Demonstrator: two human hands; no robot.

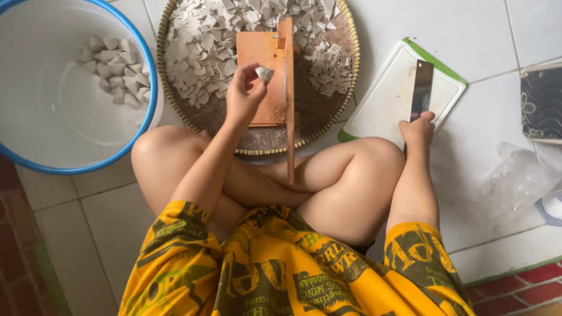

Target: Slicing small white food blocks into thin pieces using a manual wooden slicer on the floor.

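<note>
My left hand [243, 96] pinches a small whitish lump [264, 73] over an orange wooden slicer board [263, 64]. The board lies across a round woven tray [328, 111] heaped with thin white slices [205, 41]. A long wooden handle [289, 99] runs from the slicer down toward my crossed legs. My right hand [417, 130] grips the handle of a cleaver [421, 90], whose dark blade rests on a white cutting board with a green edge [386, 99] to the right.
A white basin with a blue rim [52, 105] at the upper left holds several pale chunks [114, 70]. Crumpled clear plastic [521, 181] and a dark patterned item [541, 102] lie at the right on the white tiled floor. Red brick edges the floor below.
</note>
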